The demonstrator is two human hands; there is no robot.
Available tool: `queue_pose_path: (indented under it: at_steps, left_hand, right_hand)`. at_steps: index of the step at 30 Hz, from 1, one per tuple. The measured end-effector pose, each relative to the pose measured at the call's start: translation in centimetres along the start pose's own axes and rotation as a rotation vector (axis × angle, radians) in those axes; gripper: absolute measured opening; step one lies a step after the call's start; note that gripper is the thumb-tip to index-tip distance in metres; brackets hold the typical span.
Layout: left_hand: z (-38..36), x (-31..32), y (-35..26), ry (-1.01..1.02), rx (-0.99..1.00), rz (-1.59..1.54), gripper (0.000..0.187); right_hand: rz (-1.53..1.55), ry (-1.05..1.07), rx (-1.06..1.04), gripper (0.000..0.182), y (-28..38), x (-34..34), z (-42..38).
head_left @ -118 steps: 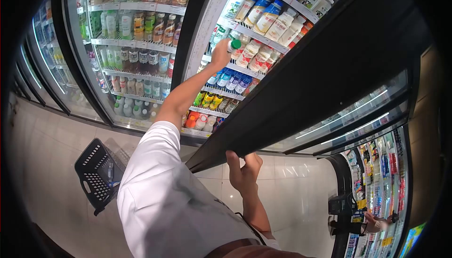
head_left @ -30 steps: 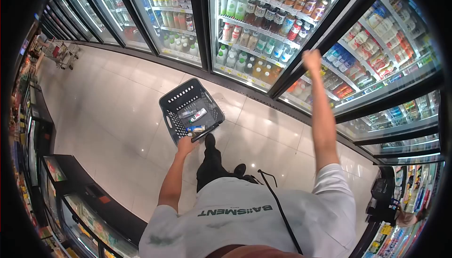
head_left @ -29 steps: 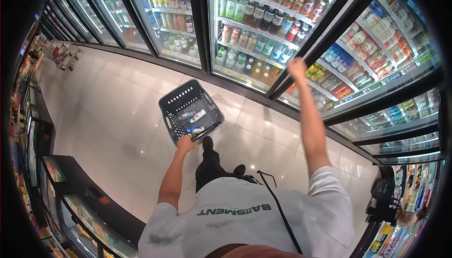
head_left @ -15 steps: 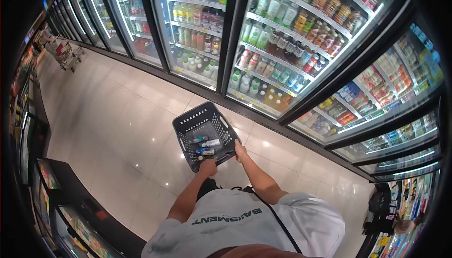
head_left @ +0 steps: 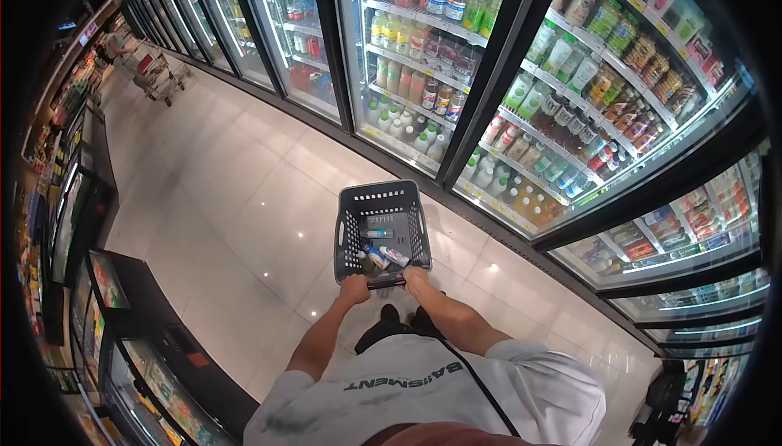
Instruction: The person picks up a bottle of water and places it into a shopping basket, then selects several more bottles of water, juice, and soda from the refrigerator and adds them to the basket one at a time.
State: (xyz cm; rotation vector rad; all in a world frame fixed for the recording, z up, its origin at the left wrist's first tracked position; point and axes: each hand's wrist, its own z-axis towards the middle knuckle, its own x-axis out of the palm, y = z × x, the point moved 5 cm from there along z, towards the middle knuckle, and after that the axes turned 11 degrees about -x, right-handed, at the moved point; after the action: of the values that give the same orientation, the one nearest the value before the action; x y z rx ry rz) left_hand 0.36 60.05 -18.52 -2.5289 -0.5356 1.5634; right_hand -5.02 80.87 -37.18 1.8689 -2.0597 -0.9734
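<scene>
A dark grey plastic basket (head_left: 345,230) with perforated walls hangs in front of my body above the tiled floor. My left hand (head_left: 354,290) is wrapped round the left part of its near handle, and my right hand (head_left: 417,281) grips the near side further right. Several small bottles or cans lie in the bottom of the basket, among them a white one (head_left: 394,256), a blue and white one (head_left: 376,257) and a teal one (head_left: 378,234). Their labels are too small to read.
Glass-door fridges full of drinks (head_left: 423,63) run along the right. Low black display freezers (head_left: 155,307) stand at the left. A person (head_left: 116,47) is beside a shopping cart (head_left: 160,73) at the far upper left. Pale floor tiles (head_left: 236,177) lie between.
The basket has turned squarer to my body and shifted right in view, with both hands. My right hand has moved from its right side to the near side. The items inside have shifted.
</scene>
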Motion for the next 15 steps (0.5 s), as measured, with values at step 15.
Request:
queue_pose_path:
  at_steps: [15]
  left_hand:
    - [6.5, -7.4, -2.3, -0.365, -0.457, -0.334, 0.026]
  right_hand:
    - [-0.246, 0.678, -0.438, 0.063, 30.1, 1.9, -7.4]
